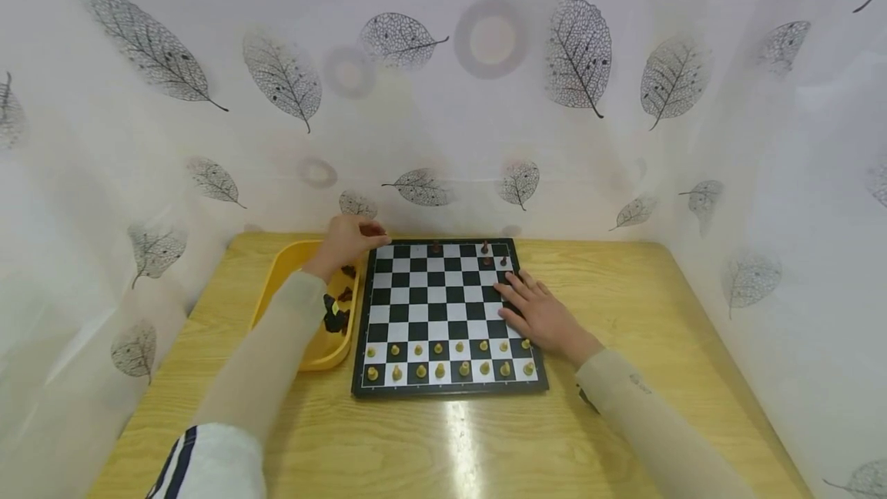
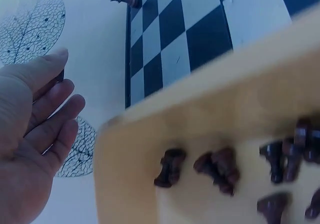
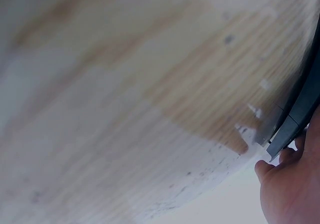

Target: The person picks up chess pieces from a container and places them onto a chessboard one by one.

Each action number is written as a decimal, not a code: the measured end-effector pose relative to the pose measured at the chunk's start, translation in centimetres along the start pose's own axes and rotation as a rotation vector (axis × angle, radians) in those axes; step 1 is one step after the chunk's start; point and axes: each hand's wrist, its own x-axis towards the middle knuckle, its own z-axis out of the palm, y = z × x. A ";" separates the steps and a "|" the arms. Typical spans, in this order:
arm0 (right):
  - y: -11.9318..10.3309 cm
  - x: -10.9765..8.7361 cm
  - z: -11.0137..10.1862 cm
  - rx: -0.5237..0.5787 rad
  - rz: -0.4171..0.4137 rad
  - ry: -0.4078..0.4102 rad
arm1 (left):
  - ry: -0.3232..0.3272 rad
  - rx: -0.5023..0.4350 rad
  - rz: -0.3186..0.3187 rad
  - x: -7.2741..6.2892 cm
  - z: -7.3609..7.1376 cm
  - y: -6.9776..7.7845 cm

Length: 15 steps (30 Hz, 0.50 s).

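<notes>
1. Nearest the camera lies a white sleeve [image 1: 218, 464] with dark stripes, at the lower left; 2 beige sleeves [image 1: 665, 430] reach forward over the wooden desk [image 1: 388, 445].
2. The left hand [image 1: 346, 243] is at the far left corner of the chessboard [image 1: 436, 295], thumb and fingertips pinching what looks like a dark piece [image 2: 61, 76]. Fingers hide most of it, so its kind cannot be told.
3. The right hand [image 1: 543, 318], well apart from the left, rests on the chessboard's right edge with fingers extended and no piece visible in its grasp.
4. The step in hand seems to be setting that dark piece at the far left corner while the right hand steadies the chessboard. The next move probably calls for standing it upright in its square and releasing without a nudge; whether its base touches the chessboard cannot be seen.
5. On the chessboard, 16 gold pieces [image 1: 440, 370] stand in the 2 nearest rows, 8 per row. At the far side 4 dark pieces [image 1: 436, 248] show: 1 near the middle of the far edge, 3 near the far right corner.
6. Just beside the left edge is 1 yellow tray [image 1: 322, 366], holding at least 7 loose dark pieces [image 2: 170, 169]; overlap prevents an exact count.
7. Behind the desk hangs a leaf-patterned curtain [image 1: 430, 122].
</notes>
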 end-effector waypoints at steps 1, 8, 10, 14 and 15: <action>0.0 0.0 0.0 -0.001 0.000 -0.001 | 0.004 0.005 0.006 0.1 0.2 0.1; -0.2 0.1 -0.3 -0.001 -0.003 -0.015 | 0.012 0.050 0.028 1.0 1.7 0.2; -0.2 0.1 -0.2 -0.003 -0.003 -0.014 | 0.010 0.070 0.039 1.3 2.0 0.3; -0.1 0.1 -0.2 -0.006 -0.003 -0.007 | -0.007 0.074 0.033 1.6 2.5 0.5; -0.1 0.1 -0.1 -0.006 -0.003 -0.007 | -0.013 0.070 0.024 1.7 2.6 0.5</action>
